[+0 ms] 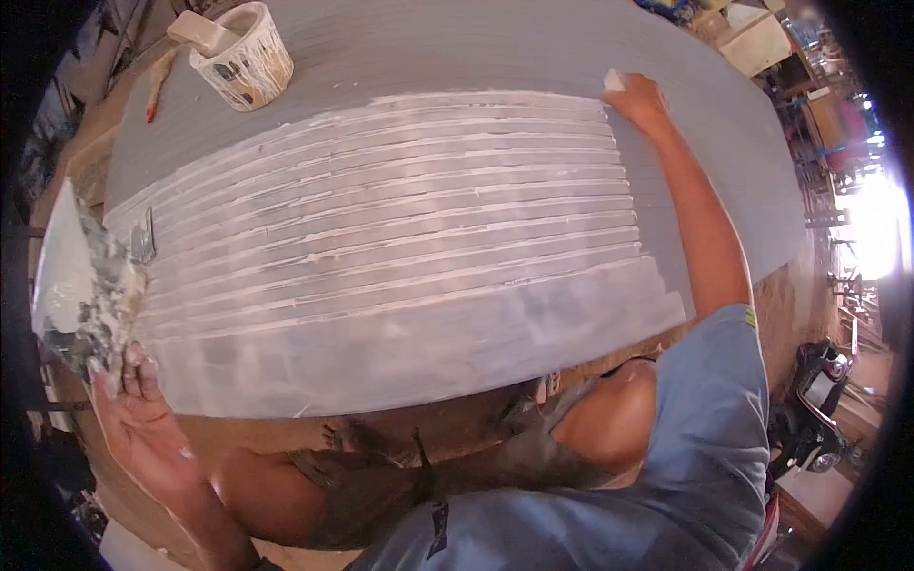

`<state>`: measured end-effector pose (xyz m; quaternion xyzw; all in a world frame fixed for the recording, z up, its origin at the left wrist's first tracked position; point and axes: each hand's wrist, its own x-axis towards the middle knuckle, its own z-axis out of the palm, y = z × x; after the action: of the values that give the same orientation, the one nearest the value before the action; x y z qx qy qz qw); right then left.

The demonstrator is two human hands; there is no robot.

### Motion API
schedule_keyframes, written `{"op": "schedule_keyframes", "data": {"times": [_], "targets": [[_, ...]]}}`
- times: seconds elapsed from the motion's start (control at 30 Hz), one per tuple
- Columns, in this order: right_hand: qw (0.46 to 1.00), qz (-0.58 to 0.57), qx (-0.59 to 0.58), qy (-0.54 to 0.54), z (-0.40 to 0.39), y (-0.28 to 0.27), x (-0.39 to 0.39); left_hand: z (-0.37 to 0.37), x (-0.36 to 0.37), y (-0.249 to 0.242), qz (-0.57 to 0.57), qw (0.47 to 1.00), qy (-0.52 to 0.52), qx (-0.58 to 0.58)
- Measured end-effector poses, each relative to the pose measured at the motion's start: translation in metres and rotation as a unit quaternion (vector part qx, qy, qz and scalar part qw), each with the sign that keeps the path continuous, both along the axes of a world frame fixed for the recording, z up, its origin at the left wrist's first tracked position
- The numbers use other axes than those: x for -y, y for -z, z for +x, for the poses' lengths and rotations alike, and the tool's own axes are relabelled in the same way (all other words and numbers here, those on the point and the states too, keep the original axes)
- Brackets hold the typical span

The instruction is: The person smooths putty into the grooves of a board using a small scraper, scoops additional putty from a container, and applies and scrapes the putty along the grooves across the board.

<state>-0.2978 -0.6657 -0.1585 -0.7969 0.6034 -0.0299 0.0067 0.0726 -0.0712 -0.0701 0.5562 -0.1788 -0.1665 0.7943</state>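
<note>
A large grey panel (381, 57) lies before me, with a pale patch of white paste (400, 205) marked by long parallel ridges. At the left edge my left hand (143, 419) is closed on a board (81, 285) smeared with white and grey paste. A small metal scraper (143, 236) shows just right of that board. My right hand (640, 100) is at the upper right corner of the pasted patch, its fingers wrapped round a small pale block-like tool (617, 82), partly hidden by the hand.
A paste-streaked bucket (249, 71) with a wide pale blade (200, 33) on its rim stands on the panel's upper left. Beside it is a wooden-handled brush (157, 86). A motorcycle (814, 419) stands at the right, and boxes (757, 43) lie beyond the panel.
</note>
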Motion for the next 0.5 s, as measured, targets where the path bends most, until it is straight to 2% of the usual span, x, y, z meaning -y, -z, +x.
{"op": "schedule_keyframes", "data": {"times": [0.07, 0.13, 0.17, 0.2, 0.23, 0.27, 0.37, 0.43, 0.5], "targets": [[0.998, -0.057, -0.014, 0.028, -0.019, 0.002, 0.008, -0.019, -0.012, 0.012, 0.001, 1.0, -0.007, 0.01], [0.987, -0.055, 0.149, -0.023, -0.023, 0.022, -0.004, -0.031, -0.033, 0.005, 0.044, 0.999, 0.016, -0.021], [0.965, 0.057, 0.251, -0.037, -0.003, 0.011, -0.036, -0.044, -0.039, -0.005, 0.058, 0.998, -0.015, -0.016], [0.924, 0.165, 0.342, -0.043, 0.016, -0.013, -0.073, -0.051, -0.035, -0.013, 0.06, 0.996, -0.01, -0.064], [0.92, 0.174, 0.347, -0.062, 0.041, -0.019, -0.1, -0.05, -0.037, -0.019, 0.053, 0.993, -0.001, -0.109], [0.907, 0.198, 0.361, -0.095, 0.068, -0.026, -0.127, -0.044, -0.048, -0.018, 0.025, 0.992, 0.089, -0.089], [0.867, 0.246, 0.383, -0.204, 0.172, -0.021, -0.178, -0.029, -0.036, -0.022, 0.03, 0.997, 0.028, -0.064], [0.865, 0.292, 0.316, -0.259, 0.238, -0.005, -0.19, -0.029, -0.036, -0.017, 0.029, 0.998, 0.021, -0.05], [0.874, 0.236, 0.295, -0.305, 0.291, 0.01, -0.205, -0.023, -0.033, -0.009, 0.027, 0.999, 0.026, -0.036]]}}
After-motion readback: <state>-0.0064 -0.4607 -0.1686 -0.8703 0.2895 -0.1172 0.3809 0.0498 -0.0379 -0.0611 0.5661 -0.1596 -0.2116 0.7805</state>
